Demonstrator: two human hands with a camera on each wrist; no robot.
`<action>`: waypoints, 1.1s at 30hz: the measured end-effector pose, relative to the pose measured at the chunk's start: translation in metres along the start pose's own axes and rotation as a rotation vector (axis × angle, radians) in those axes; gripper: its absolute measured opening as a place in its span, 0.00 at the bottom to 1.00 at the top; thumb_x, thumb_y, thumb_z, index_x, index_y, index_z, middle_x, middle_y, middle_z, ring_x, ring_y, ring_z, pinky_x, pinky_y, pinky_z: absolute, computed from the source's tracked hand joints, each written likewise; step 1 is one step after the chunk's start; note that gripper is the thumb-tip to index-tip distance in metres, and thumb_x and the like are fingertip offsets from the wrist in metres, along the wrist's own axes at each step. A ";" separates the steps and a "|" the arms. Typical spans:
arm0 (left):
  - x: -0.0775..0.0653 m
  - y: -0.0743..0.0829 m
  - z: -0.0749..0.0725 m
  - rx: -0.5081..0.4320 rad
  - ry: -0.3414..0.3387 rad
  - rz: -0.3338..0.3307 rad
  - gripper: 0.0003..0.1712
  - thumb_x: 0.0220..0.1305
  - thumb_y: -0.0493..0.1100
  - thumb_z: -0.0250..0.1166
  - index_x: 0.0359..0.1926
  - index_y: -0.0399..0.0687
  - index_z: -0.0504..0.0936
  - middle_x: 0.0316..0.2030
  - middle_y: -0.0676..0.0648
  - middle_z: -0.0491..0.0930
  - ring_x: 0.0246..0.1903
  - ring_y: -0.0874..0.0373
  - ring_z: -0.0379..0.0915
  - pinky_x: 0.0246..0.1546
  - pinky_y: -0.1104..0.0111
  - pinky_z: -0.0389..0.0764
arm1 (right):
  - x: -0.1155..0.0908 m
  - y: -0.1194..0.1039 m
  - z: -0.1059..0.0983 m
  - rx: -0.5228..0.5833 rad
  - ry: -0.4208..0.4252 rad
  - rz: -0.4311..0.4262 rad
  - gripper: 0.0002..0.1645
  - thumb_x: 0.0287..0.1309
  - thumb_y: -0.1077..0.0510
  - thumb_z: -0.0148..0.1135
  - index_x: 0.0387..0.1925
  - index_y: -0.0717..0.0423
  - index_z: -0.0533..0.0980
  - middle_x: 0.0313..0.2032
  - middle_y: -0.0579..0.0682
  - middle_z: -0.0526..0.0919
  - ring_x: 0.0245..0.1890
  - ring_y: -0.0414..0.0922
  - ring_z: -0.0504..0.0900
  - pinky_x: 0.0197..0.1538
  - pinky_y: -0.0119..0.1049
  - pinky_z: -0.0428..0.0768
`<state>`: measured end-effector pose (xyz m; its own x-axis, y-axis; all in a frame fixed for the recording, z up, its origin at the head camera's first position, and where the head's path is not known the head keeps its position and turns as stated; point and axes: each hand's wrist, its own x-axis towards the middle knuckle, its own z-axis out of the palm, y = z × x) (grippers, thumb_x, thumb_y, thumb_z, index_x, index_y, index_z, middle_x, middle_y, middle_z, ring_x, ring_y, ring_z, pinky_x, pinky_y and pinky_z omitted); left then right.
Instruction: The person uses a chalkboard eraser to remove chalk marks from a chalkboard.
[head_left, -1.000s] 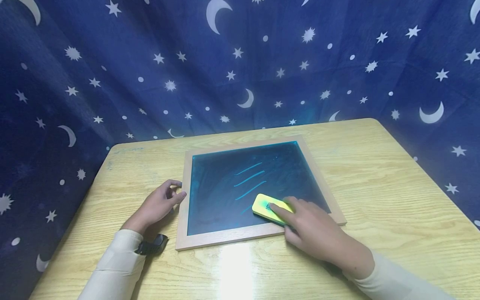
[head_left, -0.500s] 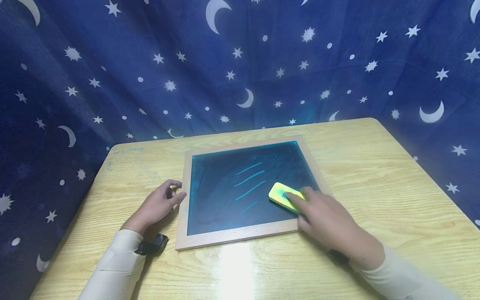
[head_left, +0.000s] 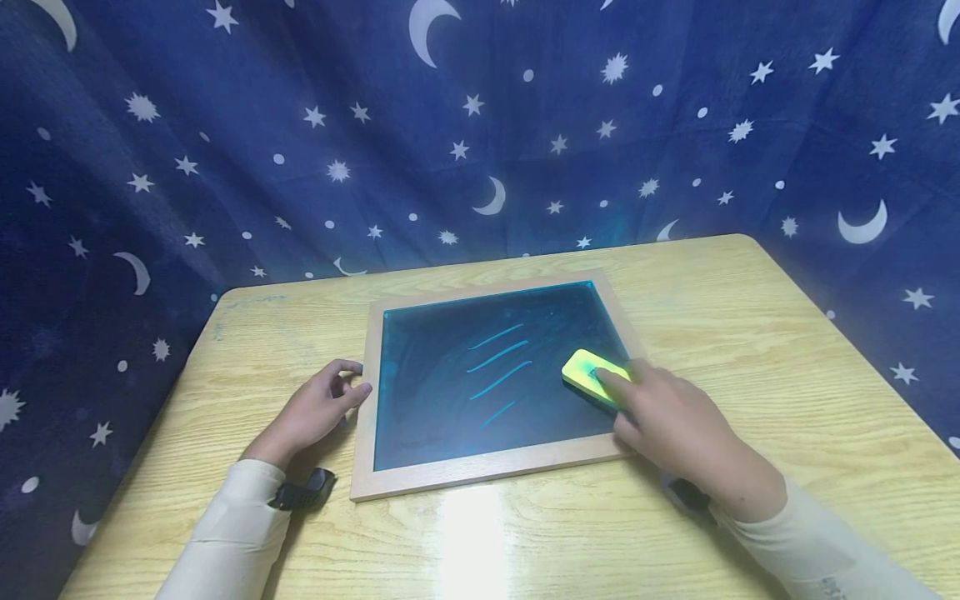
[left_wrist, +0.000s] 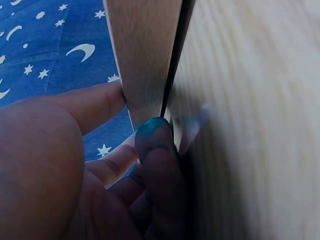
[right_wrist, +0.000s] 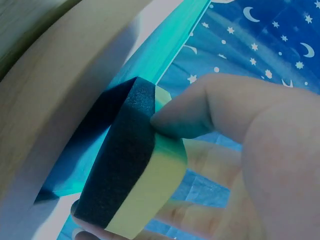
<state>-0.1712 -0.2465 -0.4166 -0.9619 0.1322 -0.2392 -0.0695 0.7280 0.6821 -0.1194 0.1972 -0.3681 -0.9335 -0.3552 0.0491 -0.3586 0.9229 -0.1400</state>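
Lying flat on the wooden table (head_left: pixel 750 350), the framed blackboard (head_left: pixel 427 417) has my left hand (head_left: pixel 315 408) at its left edge, fingers loosely bent, touching but gripping nothing. My right hand (head_left: pixel 678 421), the nearer one, has thumb and fingers closed round the yellow eraser (head_left: pixel 588 372), over the board's right part. It juts out leftward from my grip, its long axis slanting, free end pointing away and left, roughly toward the upper blue chalk strokes (head_left: pixel 500 381).
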 end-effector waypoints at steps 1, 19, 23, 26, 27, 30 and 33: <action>0.000 0.000 0.000 0.000 -0.001 -0.001 0.34 0.74 0.58 0.57 0.69 0.40 0.64 0.39 0.43 0.77 0.28 0.56 0.75 0.33 0.64 0.76 | 0.000 0.000 0.000 -0.001 0.001 0.001 0.37 0.48 0.60 0.63 0.65 0.49 0.75 0.38 0.57 0.78 0.27 0.46 0.71 0.28 0.41 0.70; -0.001 0.001 0.000 0.017 0.010 -0.003 0.34 0.74 0.57 0.57 0.69 0.40 0.64 0.40 0.42 0.77 0.28 0.56 0.75 0.32 0.64 0.76 | 0.000 -0.018 0.017 -0.017 0.128 -0.160 0.33 0.52 0.60 0.57 0.64 0.48 0.76 0.45 0.60 0.79 0.30 0.47 0.73 0.33 0.42 0.74; -0.001 0.001 0.000 0.014 0.008 -0.006 0.34 0.74 0.57 0.56 0.69 0.40 0.64 0.40 0.42 0.77 0.28 0.56 0.75 0.32 0.64 0.76 | 0.000 -0.026 0.020 -0.001 0.118 -0.173 0.33 0.55 0.60 0.55 0.65 0.47 0.75 0.50 0.61 0.79 0.37 0.51 0.77 0.40 0.45 0.77; -0.001 0.001 0.000 0.013 0.006 -0.009 0.34 0.74 0.58 0.56 0.69 0.40 0.64 0.39 0.43 0.76 0.28 0.56 0.74 0.32 0.64 0.75 | 0.000 -0.030 0.023 0.010 0.116 -0.190 0.33 0.56 0.60 0.55 0.66 0.47 0.74 0.51 0.61 0.78 0.39 0.52 0.79 0.42 0.47 0.78; 0.000 0.001 0.000 0.014 0.007 -0.010 0.34 0.74 0.58 0.56 0.69 0.40 0.64 0.39 0.43 0.76 0.28 0.56 0.74 0.32 0.64 0.75 | 0.000 -0.032 0.024 0.011 0.116 -0.194 0.33 0.56 0.60 0.55 0.66 0.46 0.74 0.51 0.60 0.78 0.40 0.52 0.79 0.43 0.47 0.78; 0.000 0.000 0.000 0.017 0.009 -0.003 0.34 0.74 0.58 0.57 0.69 0.40 0.64 0.39 0.43 0.77 0.28 0.56 0.74 0.32 0.64 0.75 | 0.000 -0.036 0.027 0.006 0.118 -0.212 0.33 0.57 0.60 0.55 0.66 0.44 0.74 0.52 0.58 0.78 0.41 0.51 0.78 0.41 0.45 0.78; 0.000 0.000 0.000 0.011 0.009 0.004 0.34 0.74 0.58 0.57 0.69 0.40 0.64 0.39 0.43 0.77 0.28 0.56 0.74 0.31 0.64 0.75 | 0.000 -0.041 0.030 -0.001 0.104 -0.230 0.32 0.59 0.59 0.54 0.67 0.43 0.73 0.53 0.56 0.77 0.40 0.50 0.77 0.40 0.44 0.77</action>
<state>-0.1708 -0.2463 -0.4169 -0.9646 0.1292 -0.2297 -0.0624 0.7348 0.6754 -0.1045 0.1548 -0.3916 -0.8226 -0.5390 0.1812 -0.5618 0.8197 -0.1118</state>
